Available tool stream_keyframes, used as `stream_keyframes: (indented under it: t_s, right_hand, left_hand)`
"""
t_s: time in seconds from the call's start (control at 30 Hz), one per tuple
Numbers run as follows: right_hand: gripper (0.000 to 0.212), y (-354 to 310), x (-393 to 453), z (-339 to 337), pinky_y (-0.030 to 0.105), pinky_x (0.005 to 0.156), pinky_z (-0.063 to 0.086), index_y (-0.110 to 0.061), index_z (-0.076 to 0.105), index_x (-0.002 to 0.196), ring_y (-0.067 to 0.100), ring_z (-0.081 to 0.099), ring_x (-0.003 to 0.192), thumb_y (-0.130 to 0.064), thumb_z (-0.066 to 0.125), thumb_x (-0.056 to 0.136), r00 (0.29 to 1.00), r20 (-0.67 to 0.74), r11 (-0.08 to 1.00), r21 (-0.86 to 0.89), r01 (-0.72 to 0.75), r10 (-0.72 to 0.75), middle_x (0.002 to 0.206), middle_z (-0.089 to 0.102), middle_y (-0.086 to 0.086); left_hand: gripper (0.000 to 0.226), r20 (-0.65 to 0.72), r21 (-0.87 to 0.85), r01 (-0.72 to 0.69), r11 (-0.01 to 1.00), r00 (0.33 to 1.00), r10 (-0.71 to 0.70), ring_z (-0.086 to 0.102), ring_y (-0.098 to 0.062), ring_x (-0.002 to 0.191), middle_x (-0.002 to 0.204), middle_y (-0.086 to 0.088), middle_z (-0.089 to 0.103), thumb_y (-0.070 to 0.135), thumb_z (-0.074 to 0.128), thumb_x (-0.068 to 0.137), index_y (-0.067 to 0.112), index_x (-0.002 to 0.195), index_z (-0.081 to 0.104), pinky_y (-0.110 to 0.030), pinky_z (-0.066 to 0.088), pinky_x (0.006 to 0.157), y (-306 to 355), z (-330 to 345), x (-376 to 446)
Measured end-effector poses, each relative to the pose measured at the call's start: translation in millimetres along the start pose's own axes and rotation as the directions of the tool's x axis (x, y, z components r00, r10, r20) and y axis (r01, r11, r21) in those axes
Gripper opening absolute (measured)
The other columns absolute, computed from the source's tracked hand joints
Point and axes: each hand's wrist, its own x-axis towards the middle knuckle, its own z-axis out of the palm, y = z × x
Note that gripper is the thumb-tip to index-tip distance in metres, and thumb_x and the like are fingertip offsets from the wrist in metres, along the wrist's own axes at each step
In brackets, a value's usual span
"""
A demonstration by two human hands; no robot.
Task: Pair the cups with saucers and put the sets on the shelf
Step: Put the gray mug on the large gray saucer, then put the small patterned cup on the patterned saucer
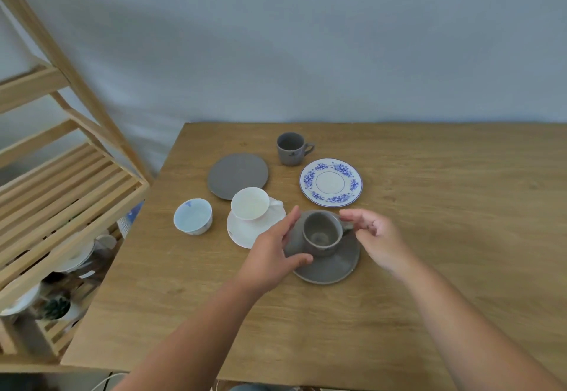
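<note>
A wooden table (429, 268) abuts a plain pale grey-blue wall (306, 38) along its far edge, while stacked white dishes (73, 255), partly hidden and blurred, lie low beyond its left edge, and a white cable (106, 383) shows near its near-left corner.

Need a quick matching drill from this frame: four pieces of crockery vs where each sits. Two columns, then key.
1. white cup
2. far grey cup
3. near grey cup
4. blue-patterned saucer

A. on the grey saucer, between both hands
B. bare, nothing on it
C. on the white saucer
D. alone on the table, no saucer

Pairs: 1-C, 2-D, 3-A, 4-B
</note>
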Motion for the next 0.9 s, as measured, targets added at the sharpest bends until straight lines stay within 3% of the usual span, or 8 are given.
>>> stream_keyframes:
  t_s: [0.07, 0.17, 0.3, 0.43, 0.53, 0.63, 0.8, 0.9]
  right_hand:
    - [0.064, -15.2, 4.7, 1.4, 0.023, 0.092, 0.045, -0.053, 0.064, 0.098, -0.004, 0.058, 0.104, 0.005, 0.041, 0.082, 0.998, -0.051, 0.999, -0.036, 0.03, -0.031, 0.111, 0.067, -0.02]
    - [0.059, -49.7, 20.0, 13.1, 0.007, 0.081, 0.041, -0.056, 0.062, 0.097, -0.014, 0.054, 0.101, -0.003, 0.042, 0.081, 0.99, -0.084, 0.991, -0.08, 0.106, -0.113, 0.109, 0.063, -0.028]
    - [0.045, -96.0, 46.1, 66.1, 0.002, 0.082, 0.04, -0.038, 0.064, 0.114, -0.012, 0.055, 0.099, -0.006, 0.05, 0.085, 0.953, 0.1, 0.939, -0.166, 0.3, -0.287, 0.105, 0.065, -0.025]
    - [0.048, -127.6, 77.0, 130.7, 0.025, 0.099, 0.04, -0.034, 0.051, 0.133, 0.003, 0.048, 0.121, -0.021, 0.055, 0.087, 0.888, 0.379, 0.833, -0.377, 0.406, -0.261, 0.128, 0.06, -0.013]
    - [0.062, -141.2, 99.5, 170.7, 0.04, 0.104, 0.032, -0.027, 0.04, 0.142, 0.024, 0.035, 0.135, -0.033, 0.06, 0.084, 0.828, 0.536, 0.571, -0.632, 0.523, -0.165, 0.144, 0.049, -0.001]
    - [0.067, -144.2, 115.0, 195.7, 0.042, 0.1, 0.032, -0.024, 0.044, 0.14, 0.028, 0.04, 0.127, -0.04, 0.065, 0.078, 0.796, 0.594, 0.395, -0.708, 0.585, -0.115, 0.138, 0.055, 0.004]
    - [0.059, -141.5, 126.8, 215.3, 0.043, 0.098, 0.028, -0.028, 0.06, 0.121, 0.026, 0.04, 0.125, -0.054, 0.07, 0.068, 0.811, 0.583, 0.341, -0.755, 0.561, -0.044, 0.123, 0.062, 0.004]
    - [0.054, -142.8, 126.9, 222.0, 0.046, 0.104, 0.019, -0.034, 0.066, 0.115, 0.024, 0.029, 0.137, -0.053, 0.075, 0.064, 0.81, 0.587, 0.463, -0.715, 0.524, -0.01, 0.127, 0.061, 0.001]
  left_hand:
    - [0.084, -0.11, -0.02, -0.045, 0.999, 0.993, 0.042, 0.042, 0.009, 0.131, 0.144, 0.023, 0.047, 0.009, 0.081, 0.078, 0.046, 0.141, 0.04, -0.014, 0.036, 0.107, -2.3, -20.0, -15.6]
    - [0.068, -0.351, -0.016, -0.094, 0.995, 0.933, 0.083, 0.054, 0.007, 0.122, 0.127, 0.029, 0.061, 0.006, 0.078, 0.08, 0.05, 0.126, 0.054, -0.008, 0.041, 0.097, -10.8, -64.3, -37.5]
    - [0.066, -0.59, -0.024, 0.073, 0.997, 0.804, -0.073, 0.052, 0.007, 0.119, 0.127, 0.027, 0.059, 0.022, 0.085, 0.072, 0.047, 0.126, 0.055, -0.02, 0.041, 0.1, -39.2, -123.7, -45.7]
    - [0.108, -0.478, -0.042, 0.237, 0.971, 0.848, -0.228, 0.034, 0.004, 0.128, 0.139, 0.025, 0.037, 0.03, 0.093, 0.061, 0.042, 0.147, 0.03, -0.026, 0.029, 0.104, -68.5, -148.0, -37.9]
    - [0.12, -0.433, -0.082, 0.256, 0.963, 0.861, -0.266, 0.035, -0.002, 0.128, 0.137, 0.021, 0.037, 0.031, 0.095, 0.056, 0.038, 0.151, 0.022, -0.03, 0.032, 0.105, -85.5, -149.6, -27.9]
    - [0.118, -0.449, -0.098, 0.265, 0.959, 0.849, -0.28, 0.041, -0.005, 0.126, 0.134, 0.02, 0.044, 0.037, 0.094, 0.054, 0.033, 0.151, 0.026, -0.034, 0.036, 0.105, -97.7, -153.9, -20.1]
    - [0.082, -0.418, -0.086, 0.237, 0.968, 0.873, -0.251, 0.055, -0.003, 0.115, 0.117, 0.022, 0.062, 0.037, 0.094, 0.054, 0.036, 0.126, 0.055, -0.02, 0.042, 0.087, -103.5, -167.4, -16.1]
    - [0.08, -0.394, -0.109, 0.242, 0.964, 0.88, -0.265, 0.056, -0.003, 0.115, 0.117, 0.015, 0.065, 0.039, 0.095, 0.052, 0.031, 0.124, 0.059, -0.026, 0.045, 0.094, -103.0, -178.5, -16.2]
